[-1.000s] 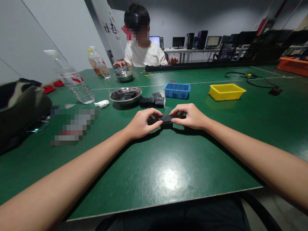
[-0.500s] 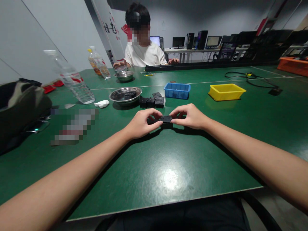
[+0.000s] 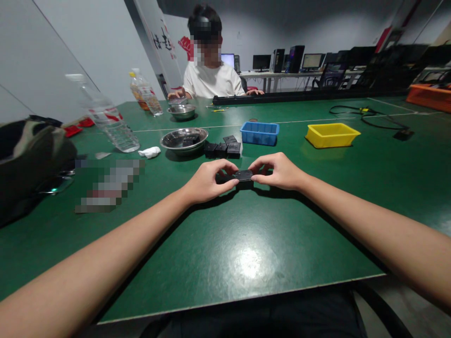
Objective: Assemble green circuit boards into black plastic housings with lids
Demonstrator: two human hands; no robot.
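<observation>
Between my two hands is a small black box-shaped plastic part, low over or on the green table. My left hand grips its left side with thumb and fingertips. From the other side my right hand pinches the right edge the same way. Just beyond, several similar black boxes stand in a cluster. Behind my left hand, a steel bowl holds more black pieces. The fingers hide the ends of the held part.
A blue divided bin and a yellow bin stand farther back. Bottles, crumpled tissue and a dark bag lie left. A black cable lies back right. Another person sits opposite.
My hands keep the same grip on the black box, with hardly any shift. Across the table, the other person's head and hand have moved slightly.
</observation>
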